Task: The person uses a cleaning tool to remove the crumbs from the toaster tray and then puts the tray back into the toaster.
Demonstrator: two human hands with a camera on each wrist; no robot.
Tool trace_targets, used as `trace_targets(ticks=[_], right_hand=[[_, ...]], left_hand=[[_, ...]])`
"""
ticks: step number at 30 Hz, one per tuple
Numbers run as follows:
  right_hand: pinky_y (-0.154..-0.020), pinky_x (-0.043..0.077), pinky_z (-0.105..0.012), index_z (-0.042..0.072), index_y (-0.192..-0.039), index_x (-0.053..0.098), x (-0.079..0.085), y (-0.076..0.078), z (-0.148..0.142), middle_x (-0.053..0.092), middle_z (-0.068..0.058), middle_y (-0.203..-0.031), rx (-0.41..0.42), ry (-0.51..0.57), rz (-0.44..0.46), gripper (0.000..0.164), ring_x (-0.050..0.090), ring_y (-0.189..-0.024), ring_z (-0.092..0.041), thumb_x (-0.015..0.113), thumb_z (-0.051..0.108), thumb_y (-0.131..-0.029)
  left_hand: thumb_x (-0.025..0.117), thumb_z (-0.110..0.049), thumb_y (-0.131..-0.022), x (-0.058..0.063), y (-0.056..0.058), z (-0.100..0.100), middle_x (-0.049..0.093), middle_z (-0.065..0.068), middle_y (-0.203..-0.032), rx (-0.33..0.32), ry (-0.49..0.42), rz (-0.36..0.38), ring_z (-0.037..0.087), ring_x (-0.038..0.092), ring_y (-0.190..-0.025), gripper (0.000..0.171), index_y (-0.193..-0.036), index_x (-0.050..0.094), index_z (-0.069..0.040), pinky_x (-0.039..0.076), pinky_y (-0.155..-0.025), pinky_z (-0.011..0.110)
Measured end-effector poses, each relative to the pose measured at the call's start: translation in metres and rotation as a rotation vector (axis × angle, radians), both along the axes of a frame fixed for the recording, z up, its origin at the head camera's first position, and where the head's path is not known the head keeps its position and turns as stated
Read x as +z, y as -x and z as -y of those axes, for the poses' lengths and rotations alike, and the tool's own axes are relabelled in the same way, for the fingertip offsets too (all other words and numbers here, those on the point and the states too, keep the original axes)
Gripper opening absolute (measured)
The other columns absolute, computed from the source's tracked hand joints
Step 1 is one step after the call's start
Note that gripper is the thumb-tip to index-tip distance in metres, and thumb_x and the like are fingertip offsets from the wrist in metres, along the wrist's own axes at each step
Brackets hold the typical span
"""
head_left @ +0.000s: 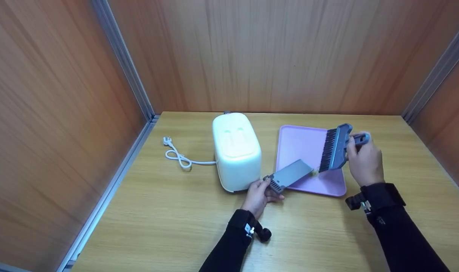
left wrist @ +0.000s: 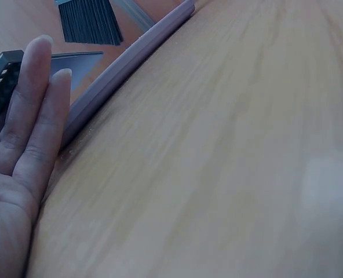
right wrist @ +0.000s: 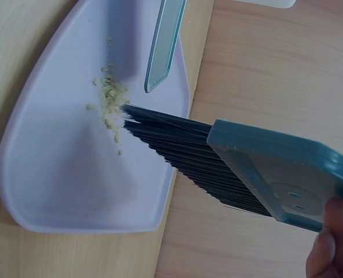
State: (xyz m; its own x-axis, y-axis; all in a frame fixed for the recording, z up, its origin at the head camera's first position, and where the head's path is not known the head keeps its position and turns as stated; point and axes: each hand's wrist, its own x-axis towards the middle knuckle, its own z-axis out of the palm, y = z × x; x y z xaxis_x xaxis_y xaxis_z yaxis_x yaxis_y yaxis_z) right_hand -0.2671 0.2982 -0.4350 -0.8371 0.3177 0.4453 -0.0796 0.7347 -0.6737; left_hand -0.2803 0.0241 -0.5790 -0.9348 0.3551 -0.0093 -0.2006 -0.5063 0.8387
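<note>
The left hand (head_left: 258,197) pinches the slotted grey end of a small dustpan (head_left: 293,173), its thumb on top; in the left wrist view two fingers reach out nearly straight, while the thumb is out of sight. The right hand (head_left: 366,163) is curled round the handle of a blue-grey bristle brush (head_left: 340,147), though the right wrist view cuts it off to a few fingertips at the edge. Pale yellowish crumbs (right wrist: 110,98) lie on the lilac tray (head_left: 295,139), close by the bristle tips and the dustpan's lip; the dustpan and brush hide part of the tray from the head camera. Left of the tray stands a white toaster (head_left: 237,155), its far side hidden, with a looped white power cord (head_left: 201,163) on the wooden table (head_left: 157,226). The white label (head_left: 248,229) on the left wrist strap and pale lettering on the right sleeve are too small to read.
</note>
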Motion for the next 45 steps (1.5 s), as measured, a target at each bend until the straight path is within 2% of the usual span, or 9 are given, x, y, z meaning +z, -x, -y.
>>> trace_targets(ticks=[5,8,13,17,25,30,37,40,45], right_hand=[[-0.051,0.046,-0.015,0.003,-0.121,0.053,0.003,0.003,0.004,0.063,-0.013,-0.082,0.013,0.045,-0.123,0.037,0.058,-0.062,-0.011,0.041,0.034,-0.104],[-0.052,0.051,-0.016,0.003,-0.118,0.053,0.001,0.006,0.009,0.063,-0.015,-0.081,0.062,0.151,-0.178,0.033,0.059,-0.059,-0.009,0.044,0.031,-0.104],[-0.056,0.055,-0.022,0.001,-0.119,0.051,-0.004,0.007,0.021,0.064,-0.015,-0.079,0.164,0.372,-0.176,0.029,0.062,-0.058,-0.012,0.045,0.026,-0.105],[-0.057,0.056,-0.025,-0.002,-0.117,0.050,-0.002,0.000,0.035,0.065,-0.016,-0.077,0.229,0.461,-0.133,0.026,0.063,-0.058,-0.014,0.044,0.020,-0.105],[-0.055,0.053,-0.023,-0.008,-0.117,0.050,0.002,-0.015,0.049,0.063,-0.017,-0.073,0.309,0.420,-0.058,0.026,0.061,-0.057,-0.015,0.042,0.014,-0.105],[-0.056,0.053,-0.023,-0.004,-0.114,0.051,0.002,-0.016,0.049,0.062,-0.022,-0.074,0.323,0.370,-0.032,0.022,0.060,-0.057,-0.016,0.042,0.014,-0.105],[-0.052,0.052,-0.024,-0.002,-0.112,0.055,-0.011,-0.003,0.036,0.063,-0.021,-0.071,0.316,0.314,-0.052,0.021,0.059,-0.053,-0.013,0.044,0.013,-0.104],[-0.052,0.051,-0.024,-0.001,-0.114,0.056,-0.018,0.004,0.028,0.063,-0.017,-0.071,0.299,0.280,-0.046,0.025,0.059,-0.054,-0.013,0.044,0.019,-0.105],[-0.052,0.052,-0.024,0.002,-0.116,0.057,-0.020,0.008,0.019,0.063,-0.014,-0.074,0.269,0.210,-0.045,0.030,0.059,-0.056,-0.014,0.043,0.026,-0.105]], left_hand=[[0.041,-0.018,-0.106,0.000,0.000,-0.001,0.071,0.021,-0.107,-0.007,0.004,-0.023,0.019,0.068,-0.065,0.037,-0.126,0.055,0.010,0.059,-0.073,0.040],[0.041,-0.018,-0.106,0.001,0.000,-0.001,0.071,0.020,-0.105,-0.008,0.002,-0.020,0.019,0.068,-0.065,0.037,-0.127,0.055,0.009,0.059,-0.072,0.039],[0.042,-0.018,-0.105,0.000,0.000,-0.002,0.072,0.017,-0.101,-0.007,-0.001,-0.017,0.020,0.069,-0.065,0.037,-0.124,0.055,0.010,0.059,-0.072,0.040],[0.043,-0.019,-0.105,-0.001,0.000,-0.002,0.072,0.017,-0.099,-0.011,-0.005,-0.025,0.020,0.069,-0.065,0.038,-0.124,0.055,0.011,0.059,-0.072,0.041],[0.043,-0.018,-0.105,0.001,0.000,-0.001,0.072,0.018,-0.098,0.002,-0.004,-0.009,0.021,0.069,-0.064,0.036,-0.122,0.056,0.010,0.059,-0.072,0.042],[0.042,-0.017,-0.105,0.001,-0.001,-0.001,0.071,0.019,-0.100,0.002,-0.012,-0.009,0.021,0.069,-0.064,0.035,-0.123,0.056,0.011,0.059,-0.074,0.043],[0.040,-0.019,-0.106,0.000,0.000,-0.001,0.072,0.016,-0.097,-0.011,0.005,-0.031,0.021,0.069,-0.065,0.036,-0.121,0.055,0.011,0.059,-0.074,0.044],[0.041,-0.018,-0.105,0.000,0.000,0.000,0.072,0.016,-0.098,-0.006,0.000,-0.017,0.021,0.069,-0.065,0.036,-0.122,0.055,0.010,0.059,-0.073,0.043],[0.041,-0.018,-0.105,0.001,-0.001,0.000,0.072,0.019,-0.102,0.000,-0.007,0.008,0.022,0.069,-0.066,0.036,-0.123,0.056,0.010,0.059,-0.072,0.042]])
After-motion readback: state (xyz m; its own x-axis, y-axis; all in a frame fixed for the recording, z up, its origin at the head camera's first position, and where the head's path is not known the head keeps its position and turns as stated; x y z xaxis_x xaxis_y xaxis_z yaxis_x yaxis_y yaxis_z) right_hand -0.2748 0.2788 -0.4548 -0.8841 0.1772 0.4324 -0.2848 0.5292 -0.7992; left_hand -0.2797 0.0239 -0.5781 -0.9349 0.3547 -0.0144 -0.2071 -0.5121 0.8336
